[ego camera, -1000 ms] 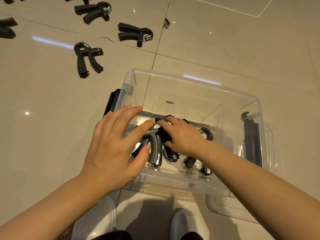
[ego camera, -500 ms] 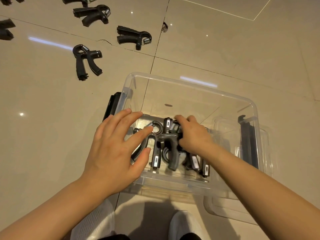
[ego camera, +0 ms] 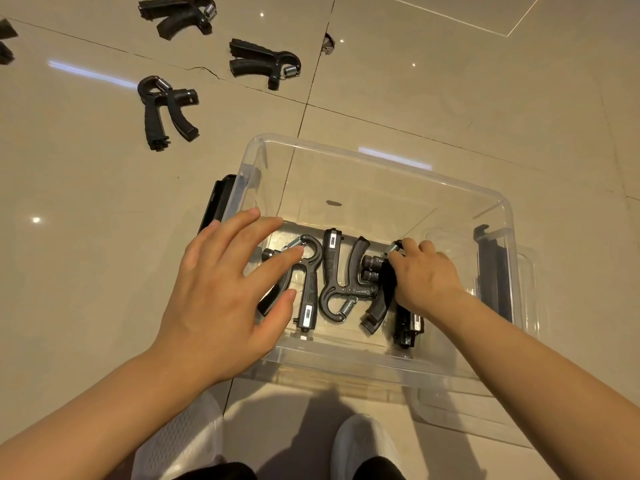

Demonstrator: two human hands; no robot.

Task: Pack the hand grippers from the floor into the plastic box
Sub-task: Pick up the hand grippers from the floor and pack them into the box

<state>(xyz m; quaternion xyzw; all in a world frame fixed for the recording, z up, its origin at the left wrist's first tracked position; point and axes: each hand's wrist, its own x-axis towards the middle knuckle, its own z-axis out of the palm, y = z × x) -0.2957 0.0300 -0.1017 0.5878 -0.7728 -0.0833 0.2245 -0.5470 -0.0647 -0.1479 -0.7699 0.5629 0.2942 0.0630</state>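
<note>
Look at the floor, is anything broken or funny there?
Yes. A thin crack runs across a tile beside the loose hand grippers, and the tile corner where the grout lines meet looks chipped. The plastic box itself looks fine.

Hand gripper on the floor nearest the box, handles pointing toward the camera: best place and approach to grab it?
Judging by its pose, take that hand gripper by its two long handles, from above, fingers closing across both. It lies flat on the floor, handles splayed toward the plastic box, with bare tile around; the spring end is small and curved.
</note>
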